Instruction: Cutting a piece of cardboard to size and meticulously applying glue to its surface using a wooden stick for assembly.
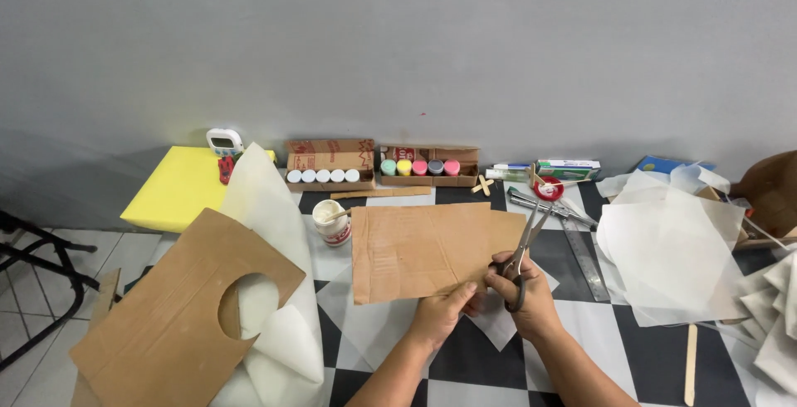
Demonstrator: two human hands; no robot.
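1. We see our right hand (531, 295) closed through the handles of a pair of grey-handled metal scissors (521, 259), with the blades pointing up and away from us, tilted a little to the right.
2. Our left hand (442, 310) pinches the near edge of a flat brown rectangular cardboard sheet (427, 249), thumb on top, just beside the right hand.
3. The cardboard sheet lies on the black-and-white chequered counter (465, 357), its long axis running left to right, and most of it stretches to the left of and beyond both hands.
4. The scissor blades stand at the sheet's right end, crossing its long axis; the right hand is the nearer one to that edge, while the left steadies the sheet close by.
5. To the left lies a bigger brown cardboard panel with a round hole cut in it (187, 307), resting over white foam sheet (266, 208).
6. At the back stand a small white glue pot (332, 223) and two open cardboard boxes of small paint pots (378, 166).
7. To the right lie a steel ruler (584, 259) and a loose pile of thin white paper (668, 245).
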